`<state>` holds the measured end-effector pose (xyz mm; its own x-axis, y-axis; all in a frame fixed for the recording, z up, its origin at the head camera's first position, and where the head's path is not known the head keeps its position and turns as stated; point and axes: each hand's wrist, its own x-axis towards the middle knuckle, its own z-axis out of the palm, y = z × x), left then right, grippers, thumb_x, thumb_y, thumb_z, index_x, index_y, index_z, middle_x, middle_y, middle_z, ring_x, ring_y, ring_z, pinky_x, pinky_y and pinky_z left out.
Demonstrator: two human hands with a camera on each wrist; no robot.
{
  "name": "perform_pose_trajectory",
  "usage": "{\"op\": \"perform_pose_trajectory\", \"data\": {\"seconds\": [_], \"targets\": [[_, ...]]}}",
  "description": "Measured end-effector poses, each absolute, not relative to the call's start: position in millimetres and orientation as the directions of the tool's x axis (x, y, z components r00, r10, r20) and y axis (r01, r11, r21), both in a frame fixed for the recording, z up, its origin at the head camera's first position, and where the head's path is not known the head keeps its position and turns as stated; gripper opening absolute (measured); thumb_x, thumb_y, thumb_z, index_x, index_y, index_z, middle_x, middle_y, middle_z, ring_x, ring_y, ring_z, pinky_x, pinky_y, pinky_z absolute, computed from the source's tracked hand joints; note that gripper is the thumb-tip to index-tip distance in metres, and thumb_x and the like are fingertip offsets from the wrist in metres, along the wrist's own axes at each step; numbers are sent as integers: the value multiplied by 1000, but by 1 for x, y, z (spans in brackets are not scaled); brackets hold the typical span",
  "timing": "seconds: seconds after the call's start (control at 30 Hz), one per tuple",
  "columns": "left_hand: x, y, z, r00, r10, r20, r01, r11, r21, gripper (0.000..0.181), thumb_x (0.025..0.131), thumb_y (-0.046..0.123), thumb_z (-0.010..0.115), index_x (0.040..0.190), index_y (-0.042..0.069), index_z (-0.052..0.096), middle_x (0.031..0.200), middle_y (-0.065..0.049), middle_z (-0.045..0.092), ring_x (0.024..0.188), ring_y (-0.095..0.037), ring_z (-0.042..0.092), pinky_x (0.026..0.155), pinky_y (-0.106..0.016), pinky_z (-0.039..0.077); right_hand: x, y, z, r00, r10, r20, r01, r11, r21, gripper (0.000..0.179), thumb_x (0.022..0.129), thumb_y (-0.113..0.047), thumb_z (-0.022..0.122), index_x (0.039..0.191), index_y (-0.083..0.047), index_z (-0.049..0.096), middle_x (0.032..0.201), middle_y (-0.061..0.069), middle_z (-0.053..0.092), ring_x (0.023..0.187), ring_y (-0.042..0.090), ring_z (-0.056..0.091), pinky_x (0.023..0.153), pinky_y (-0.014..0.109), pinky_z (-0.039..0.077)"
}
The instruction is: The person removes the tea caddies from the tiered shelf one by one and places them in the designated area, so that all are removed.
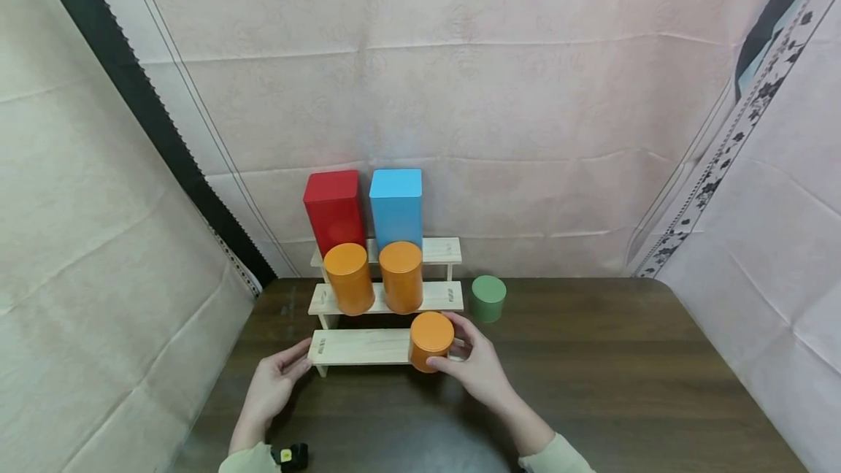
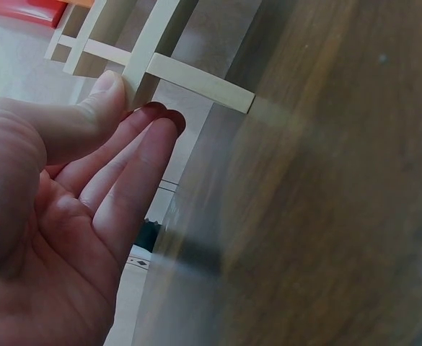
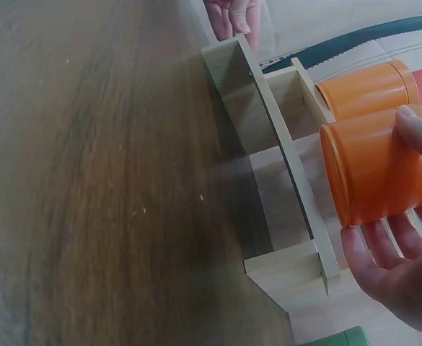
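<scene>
A pale wooden three-step display stand [image 1: 361,347] stands on the dark table. My left hand [image 1: 271,385] pinches the left end of its lowest step, thumb above and fingertips below, as the left wrist view shows. My right hand [image 1: 485,371] grips an orange cylinder [image 1: 430,345] between thumb and fingers at the right end of that step. In the right wrist view, the cylinder [image 3: 376,169] appears over the step; whether its base touches the wood I cannot tell. Two taller orange cylinders [image 1: 350,283] stand on the middle step.
On the top step stand a red block [image 1: 331,199] and a blue block [image 1: 396,203]. A green cylinder [image 1: 488,301] sits on the table [image 1: 591,356], right of the stand. Pale cloth [image 1: 493,93] hangs behind and along both sides.
</scene>
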<state>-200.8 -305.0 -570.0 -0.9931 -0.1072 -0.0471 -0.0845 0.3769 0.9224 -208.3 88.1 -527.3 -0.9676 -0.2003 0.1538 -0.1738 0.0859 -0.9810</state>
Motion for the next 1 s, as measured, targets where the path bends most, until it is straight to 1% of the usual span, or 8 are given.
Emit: {"op": "perform_pose_trajectory", "data": {"seconds": [0.27,0.53,0.77,1.0], "targets": [[-202,-304,-569,-993,-109,-46,-84,375,923,45,107,5,64,152,-2,57,154,-19,57,135,-32,61,100,-30,58,-209,96,-531,-970,-180,165,-189,123,-974,77,81,-16,97,149,-20,60,134,3,69,123,24,65,104,40,58],[-202,-303,-568,-993,-110,-50,-88,375,923,45,107,4,64,151,-3,57,154,-20,57,135,-33,62,100,-32,58,-207,106,-533,-976,-158,148,-170,138,-976,79,79,-18,99,148,-27,61,137,-1,68,127,20,64,107,37,56],[-202,-303,-568,-993,-112,-47,-87,379,921,45,107,4,64,151,-3,57,154,-20,57,134,-33,62,100,-32,58,-206,119,-534,-982,-126,142,-162,161,-974,81,77,-20,100,148,-24,61,138,-1,67,127,21,64,108,43,56],[-201,-303,-567,-992,-113,-55,-95,378,921,45,107,4,63,152,-3,57,154,-20,57,135,-33,61,101,-33,58,-206,134,-535,-985,-106,138,-155,168,-974,82,79,-22,99,151,-21,58,143,2,65,132,26,62,110,46,55]]}}
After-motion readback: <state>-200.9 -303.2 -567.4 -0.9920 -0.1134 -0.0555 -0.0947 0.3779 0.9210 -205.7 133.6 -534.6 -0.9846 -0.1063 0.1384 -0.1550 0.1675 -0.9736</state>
